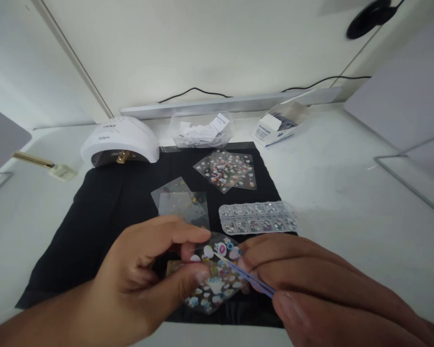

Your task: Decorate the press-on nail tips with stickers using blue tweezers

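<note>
My left hand [144, 274] pinches a clear sticker sheet [217, 289] printed with small colourful cartoon shapes, thumb in front and index finger along its upper edge. In my right hand [311, 274] is a pair of blue tweezers [251, 278], its pointed tips lying at a pale sticker near the top of the sheet. Fingers of the right hand also reach the sheet's right side. Part of a gold-coloured object [171, 266] shows behind the sheet by my left thumb; most of it is hidden.
On the black cloth [104, 212] lie more clear sticker sheets [226, 168], fainter sheets [183, 202] and a compartment case of rhinestones [256, 218]. Behind stand a white nail lamp [121, 137], a clear tub of white packets [202, 132] and an alcohol pad box [278, 126]. A gold-handled brush [45, 165] is at left.
</note>
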A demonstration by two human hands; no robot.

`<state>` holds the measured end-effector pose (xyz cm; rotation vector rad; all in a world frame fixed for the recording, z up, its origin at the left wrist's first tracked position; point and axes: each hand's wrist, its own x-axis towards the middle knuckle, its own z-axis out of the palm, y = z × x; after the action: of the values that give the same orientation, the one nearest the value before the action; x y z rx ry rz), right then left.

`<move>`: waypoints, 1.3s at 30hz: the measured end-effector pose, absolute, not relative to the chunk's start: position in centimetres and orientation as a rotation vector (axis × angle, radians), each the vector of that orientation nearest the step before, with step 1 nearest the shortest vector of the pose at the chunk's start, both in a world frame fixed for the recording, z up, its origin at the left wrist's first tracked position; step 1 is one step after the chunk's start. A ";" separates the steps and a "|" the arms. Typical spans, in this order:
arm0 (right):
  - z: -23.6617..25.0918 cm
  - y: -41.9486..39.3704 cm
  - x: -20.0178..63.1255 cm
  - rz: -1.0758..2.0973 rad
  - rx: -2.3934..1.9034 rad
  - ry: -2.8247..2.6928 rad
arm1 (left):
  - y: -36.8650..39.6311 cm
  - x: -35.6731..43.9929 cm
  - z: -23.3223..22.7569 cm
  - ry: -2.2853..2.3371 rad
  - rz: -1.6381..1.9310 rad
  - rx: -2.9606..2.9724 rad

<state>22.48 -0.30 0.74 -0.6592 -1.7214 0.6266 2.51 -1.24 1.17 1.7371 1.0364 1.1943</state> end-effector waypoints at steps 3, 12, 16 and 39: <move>-0.1 -0.2 22.9 0.551 -0.633 -1.718 | -1.3 2.5 1.1 1.049 1.183 1.676; -0.5 1.1 25.1 0.570 -0.481 -1.672 | -0.3 2.1 0.6 0.857 1.129 1.424; 0.5 2.2 25.5 0.925 -0.459 -1.554 | 1.8 0.6 0.6 0.919 1.048 1.396; 0.0 2.1 22.7 1.587 -0.582 -1.098 | 0.2 1.6 -0.7 1.006 1.321 2.534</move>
<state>22.65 2.11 0.04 -0.5819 -1.0976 1.5868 1.63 0.17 -0.74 2.5342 1.0057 1.3208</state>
